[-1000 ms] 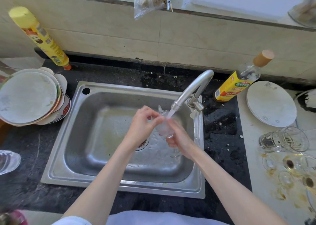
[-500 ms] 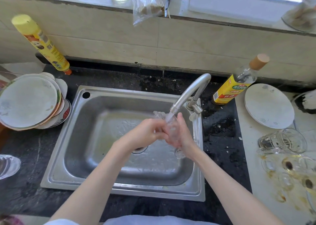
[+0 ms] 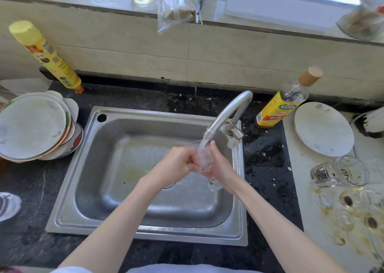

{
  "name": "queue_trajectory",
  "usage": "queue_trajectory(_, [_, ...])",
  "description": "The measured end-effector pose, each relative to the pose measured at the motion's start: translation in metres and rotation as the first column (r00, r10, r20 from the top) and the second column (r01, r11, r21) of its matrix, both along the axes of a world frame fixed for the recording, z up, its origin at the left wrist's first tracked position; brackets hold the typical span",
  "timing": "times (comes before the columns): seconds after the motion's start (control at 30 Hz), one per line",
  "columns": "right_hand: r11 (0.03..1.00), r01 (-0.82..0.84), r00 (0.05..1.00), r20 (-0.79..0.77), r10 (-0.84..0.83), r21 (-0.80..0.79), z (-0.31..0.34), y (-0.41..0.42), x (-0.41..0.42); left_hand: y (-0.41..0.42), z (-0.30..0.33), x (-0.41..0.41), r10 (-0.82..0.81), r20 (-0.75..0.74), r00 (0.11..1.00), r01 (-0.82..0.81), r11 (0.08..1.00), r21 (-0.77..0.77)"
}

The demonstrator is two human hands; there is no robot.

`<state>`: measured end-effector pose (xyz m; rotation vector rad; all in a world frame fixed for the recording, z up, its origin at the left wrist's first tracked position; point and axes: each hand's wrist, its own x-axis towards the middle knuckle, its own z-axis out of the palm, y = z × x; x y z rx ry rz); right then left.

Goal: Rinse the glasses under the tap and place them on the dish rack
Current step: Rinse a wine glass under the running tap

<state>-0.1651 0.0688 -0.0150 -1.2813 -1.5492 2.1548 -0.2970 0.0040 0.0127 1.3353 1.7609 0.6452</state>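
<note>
Both hands (image 3: 178, 162) (image 3: 218, 166) are closing tighter round the glass (image 3: 204, 160) beneath the tap (image 3: 226, 115); wet, it risks slipping sinkward.

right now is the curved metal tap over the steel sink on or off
On: a white stream runs from the curved metal tap onto the clear glass held by both hands.

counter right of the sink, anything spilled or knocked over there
Yes. One glass tumbler lies tipped on its side on the pale counter, and brownish-yellow stains are smeared among the small dirty glasses in front of it.
</note>
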Motion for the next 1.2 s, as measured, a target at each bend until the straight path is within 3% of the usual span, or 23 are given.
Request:
queue_trajectory(0.07, [0.994,0.005,1.000,-0.005,-0.004,0.113,0.000,-0.005,0.001,-0.004,-0.003,0.002,0.098,0.018,0.995,-0.098,0.995,0.035])
queue_trajectory(0.1, [0.991,0.011,1.000,0.012,-0.013,0.131,0.000,-0.005,0.001,-0.006,-0.003,0.001,0.065,0.031,0.997,-0.066,0.997,0.033])
queue_trajectory(0.23, [0.997,-0.060,0.985,0.160,0.066,-0.042,0.001,-0.001,0.004,-0.004,0.003,-0.009,-0.282,0.023,0.959,0.283,0.950,-0.130])
queue_trajectory(0.3, [0.991,-0.052,0.991,0.112,0.066,-0.121,0.000,-0.001,0.004,-0.002,0.004,-0.008,-0.204,0.039,0.978,0.207,0.975,-0.077])
queue_trajectory(0.43, [0.987,0.033,0.998,0.044,-0.041,0.160,0.002,-0.003,-0.001,-0.005,-0.003,0.004,0.082,0.032,0.996,-0.084,0.996,0.041])
queue_trajectory(0.5, [0.990,0.070,0.996,0.047,-0.077,0.124,0.000,-0.002,-0.001,-0.007,-0.002,0.005,-0.054,0.086,0.995,0.049,0.997,0.059])
queue_trajectory(0.6, [0.996,-0.006,0.996,0.093,0.013,-0.084,-0.003,-0.004,0.001,-0.004,0.000,-0.001,-0.305,0.077,0.949,0.312,0.944,-0.109])
queue_trajectory(0.7, [0.991,-0.053,0.997,0.052,0.060,-0.122,-0.003,-0.010,0.002,-0.003,-0.007,0.003,-0.119,-0.004,0.993,0.117,0.985,-0.123])
queue_trajectory(0.8, [0.999,-0.019,0.999,0.038,0.018,0.027,-0.002,-0.015,0.003,-0.008,-0.012,0.009,0.092,0.043,0.995,-0.091,0.995,-0.037])
queue_trajectory(0.97, [0.991,-0.083,0.984,0.152,0.098,-0.105,0.001,-0.012,0.003,-0.009,-0.001,-0.010,-0.321,0.049,0.946,0.324,0.928,-0.182])
queue_trajectory(1.03, [0.989,-0.079,0.990,0.104,0.093,-0.127,0.001,-0.012,0.004,-0.005,0.000,-0.011,-0.253,0.035,0.967,0.256,0.957,-0.138])
queue_trajectory(1.13, [1.000,0.027,0.998,0.050,-0.028,0.014,0.001,-0.012,0.000,-0.006,-0.006,-0.006,-0.019,0.030,0.999,0.021,0.998,-0.056])
queue_trajectory(1.2, [0.995,0.066,0.996,0.049,-0.069,0.068,0.000,-0.010,-0.001,-0.009,-0.008,-0.004,-0.003,0.048,0.999,0.004,1.000,-0.027])
